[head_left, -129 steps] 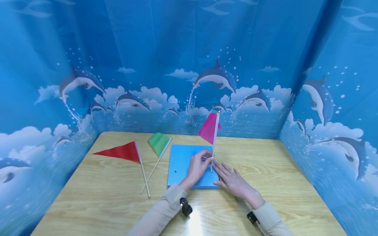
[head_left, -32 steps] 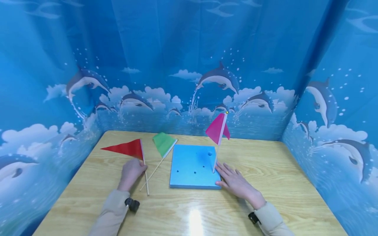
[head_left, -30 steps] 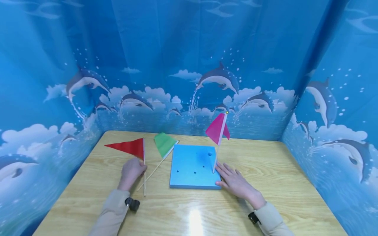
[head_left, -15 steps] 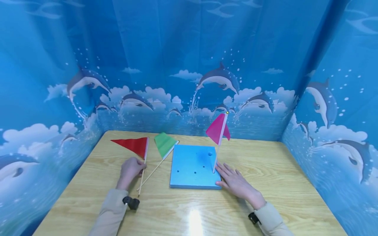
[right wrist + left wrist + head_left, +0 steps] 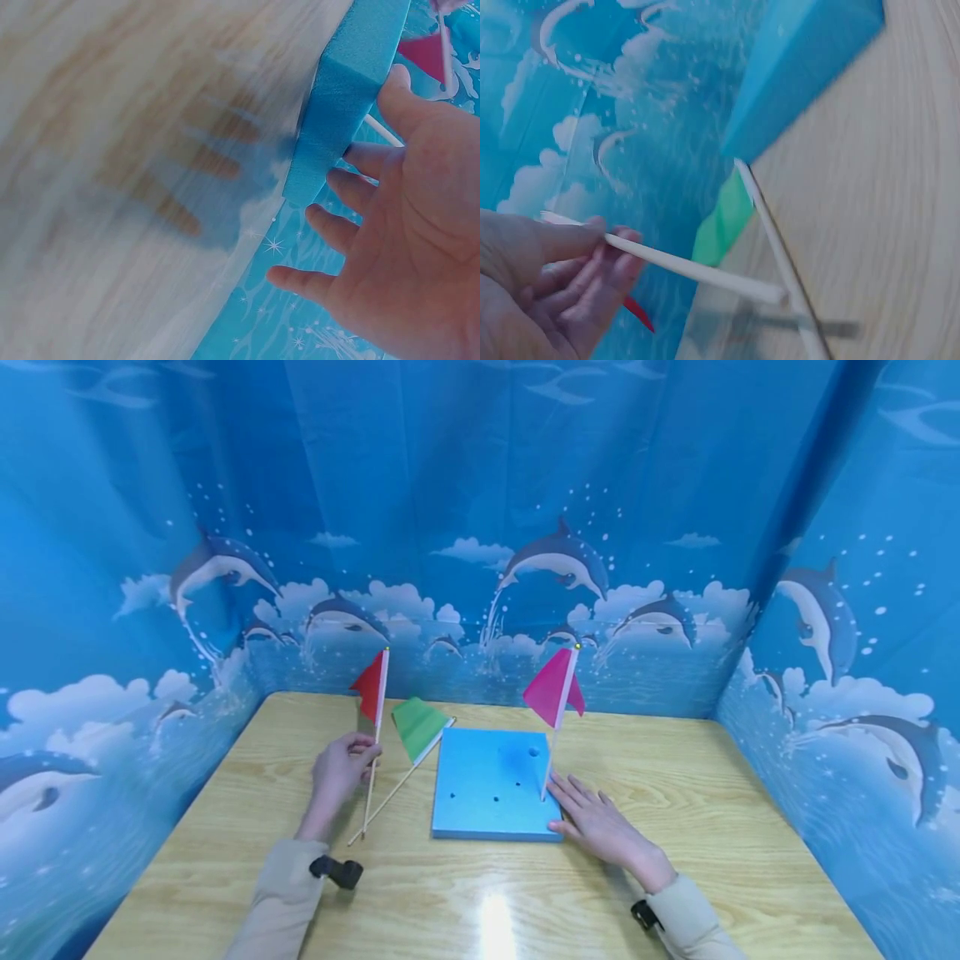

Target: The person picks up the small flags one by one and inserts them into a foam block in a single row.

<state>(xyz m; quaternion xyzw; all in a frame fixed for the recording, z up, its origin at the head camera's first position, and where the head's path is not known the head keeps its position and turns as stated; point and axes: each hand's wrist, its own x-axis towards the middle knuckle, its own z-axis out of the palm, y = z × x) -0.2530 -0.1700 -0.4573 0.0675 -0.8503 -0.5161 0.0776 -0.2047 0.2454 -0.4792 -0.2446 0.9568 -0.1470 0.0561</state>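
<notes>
My left hand (image 5: pixel 343 768) pinches the stick of a red flag (image 5: pixel 371 687) between thumb and fingers, the flag raised nearly upright left of the board. In the left wrist view the bottom end of this stick (image 5: pixel 705 273) lies across the green flag's stick (image 5: pixel 778 251). The green flag (image 5: pixel 418 727) rests on the table, its top at the board's corner. A pink flag (image 5: pixel 552 689) stands, slightly tilted, in a hole of the blue foam board (image 5: pixel 480 760). My right hand (image 5: pixel 596 822) lies with straight fingers against the board's right edge, its thumb at the near right corner.
Several small holes show in the board's top, with a larger dent (image 5: pixel 533 751) near its far right corner. The wooden table (image 5: pixel 675 777) is closed in by a blue dolphin-print curtain (image 5: pixel 465 527) at the back and both sides.
My left hand has let go of the pink flag, moved left and picked up the red flag, which has turned from lying to nearly upright. The right hand has stayed at the board.
</notes>
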